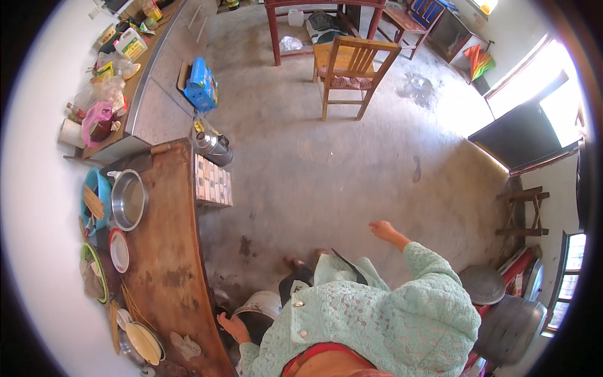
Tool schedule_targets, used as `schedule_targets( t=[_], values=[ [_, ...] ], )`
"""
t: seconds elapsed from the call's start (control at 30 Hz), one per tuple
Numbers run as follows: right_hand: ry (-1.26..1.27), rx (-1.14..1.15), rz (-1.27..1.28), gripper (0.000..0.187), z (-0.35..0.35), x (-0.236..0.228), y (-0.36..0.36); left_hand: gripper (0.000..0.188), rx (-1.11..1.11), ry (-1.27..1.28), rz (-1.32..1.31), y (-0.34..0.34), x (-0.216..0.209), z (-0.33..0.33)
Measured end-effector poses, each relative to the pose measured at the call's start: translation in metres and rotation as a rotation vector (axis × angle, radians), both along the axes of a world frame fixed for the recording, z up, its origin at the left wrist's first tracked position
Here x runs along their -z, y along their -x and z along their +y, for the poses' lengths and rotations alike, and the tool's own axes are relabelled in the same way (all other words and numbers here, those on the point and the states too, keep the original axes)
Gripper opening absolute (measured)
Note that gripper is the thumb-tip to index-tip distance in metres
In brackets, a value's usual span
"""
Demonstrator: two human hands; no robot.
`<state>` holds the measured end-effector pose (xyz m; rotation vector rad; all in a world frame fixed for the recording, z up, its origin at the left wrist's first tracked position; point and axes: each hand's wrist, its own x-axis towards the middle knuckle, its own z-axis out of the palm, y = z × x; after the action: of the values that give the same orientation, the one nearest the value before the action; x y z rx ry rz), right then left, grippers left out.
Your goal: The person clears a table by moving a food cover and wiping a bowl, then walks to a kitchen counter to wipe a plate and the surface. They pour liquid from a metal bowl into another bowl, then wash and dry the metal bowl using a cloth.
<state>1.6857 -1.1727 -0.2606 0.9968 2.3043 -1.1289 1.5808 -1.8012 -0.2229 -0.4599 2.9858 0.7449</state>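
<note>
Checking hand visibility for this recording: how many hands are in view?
2. The left hand is near the white bucket, beside the wooden counter; the right hand is out over the floor. No other hand shows.

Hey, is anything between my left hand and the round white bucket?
Nothing visible stands between your left hand and the round white bucket beside the brown wooden table; the hand is at the bucket's left side, contact unclear.
</note>
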Motion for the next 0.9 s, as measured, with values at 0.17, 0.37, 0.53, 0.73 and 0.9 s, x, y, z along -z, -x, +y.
schedule_targets(
  t=[0.17, 0.37, 0.53, 0.73, 0.9],
  values=[
    [-0.054, -0.045, 0.016, 0.030, 0.023, -0.024, 0.018, 0.035, 0.293, -0.092, 0.083, 0.071, 0.029, 0.073],
    [0.118, 0.334, -0.053, 0.029, 0.047, -0.080, -0.031, 0.035, 0.386, -0.378, -0.119, 0.153, 0.093, 0.156],
    [0.200, 0.764, -0.032, 0.034, 0.053, -0.085, -0.081, 0.032, 0.653, -0.274, -0.099, 0.207, 0.069, 0.235],
    [0.297, 0.952, -0.075, 0.036, 0.101, -0.037, -0.114, 0.033, 0.636, -0.277, -0.168, 0.248, 0.042, 0.339],
    [0.261, 0.822, 0.037, 0.036, 0.230, -0.016, -0.077, 0.033, 0.566, -0.238, -0.085, 0.253, -0.007, 0.429]
  ],
)
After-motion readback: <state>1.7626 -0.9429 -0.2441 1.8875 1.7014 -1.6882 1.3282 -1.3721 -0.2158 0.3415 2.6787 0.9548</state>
